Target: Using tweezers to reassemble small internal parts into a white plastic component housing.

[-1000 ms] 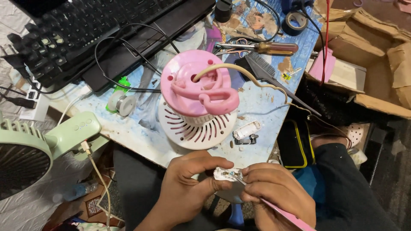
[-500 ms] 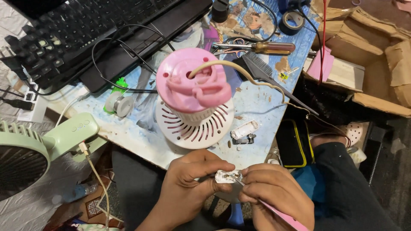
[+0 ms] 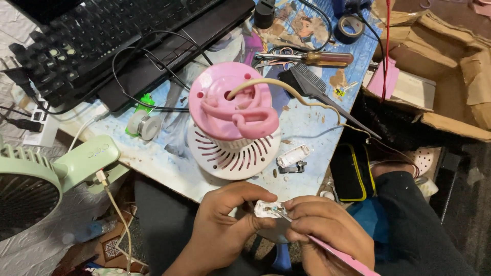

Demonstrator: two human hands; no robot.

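Observation:
My left hand (image 3: 225, 225) pinches a small white plastic part (image 3: 267, 208) at the table's near edge. My right hand (image 3: 327, 232) holds a thin pink-handled tool (image 3: 337, 255) whose metal tip touches that white part. Just beyond my hands stands a pink and white round appliance (image 3: 232, 122) upside down, with a beige cord coming out of its top. A second small white piece (image 3: 293, 156) lies to its right on the table.
A black keyboard (image 3: 102, 46) lies at the back left, a green desk fan (image 3: 46, 174) at the left edge. A screwdriver (image 3: 312, 58), black comb (image 3: 319, 92), tape roll (image 3: 350, 29), solder spool (image 3: 143, 125) and cardboard boxes (image 3: 445, 66) lie around.
The view shifted slightly; both hands stay at the white part, with the tool tip still on it. The appliance has not moved.

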